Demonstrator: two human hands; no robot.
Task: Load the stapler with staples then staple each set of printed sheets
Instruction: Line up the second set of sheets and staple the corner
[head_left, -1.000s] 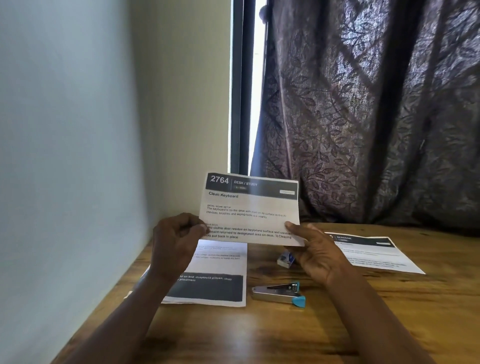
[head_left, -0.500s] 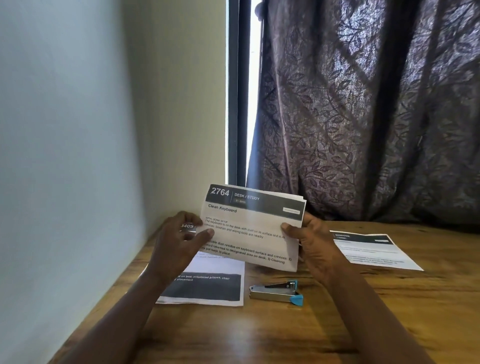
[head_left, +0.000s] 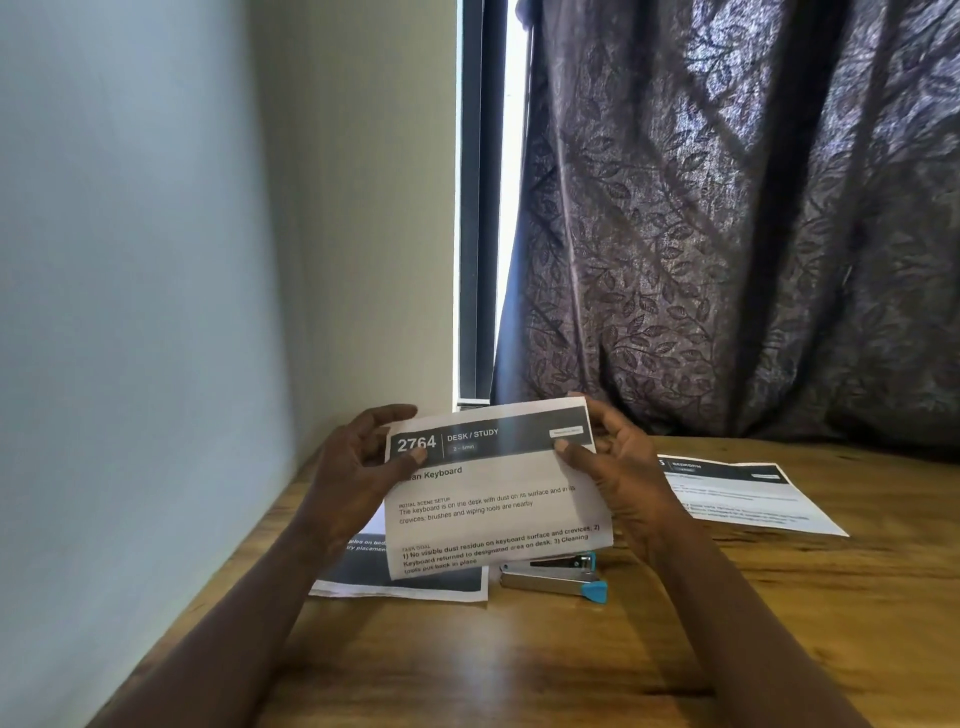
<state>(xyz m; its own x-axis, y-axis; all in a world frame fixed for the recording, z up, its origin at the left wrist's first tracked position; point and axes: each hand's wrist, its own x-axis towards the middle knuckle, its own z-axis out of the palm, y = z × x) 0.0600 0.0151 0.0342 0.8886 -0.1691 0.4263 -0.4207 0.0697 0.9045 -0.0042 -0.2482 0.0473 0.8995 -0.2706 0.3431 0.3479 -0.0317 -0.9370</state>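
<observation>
Left hand (head_left: 358, 467) and right hand (head_left: 623, 467) both pinch sheet set 2764 (head_left: 493, 493), no staple visible. Stapler (head_left: 553, 574) idle on bench (head_left: 571, 665) at 6 o'clock of set. Load status unclear; other sets pending.

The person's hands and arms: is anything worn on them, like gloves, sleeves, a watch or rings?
Nothing that shows. The left hand and right hand are bare, with no gloves, and no rings visible on the fingers. Both forearms are bare to the frame's bottom edge: no sleeves, watch or bracelet in view.
</observation>
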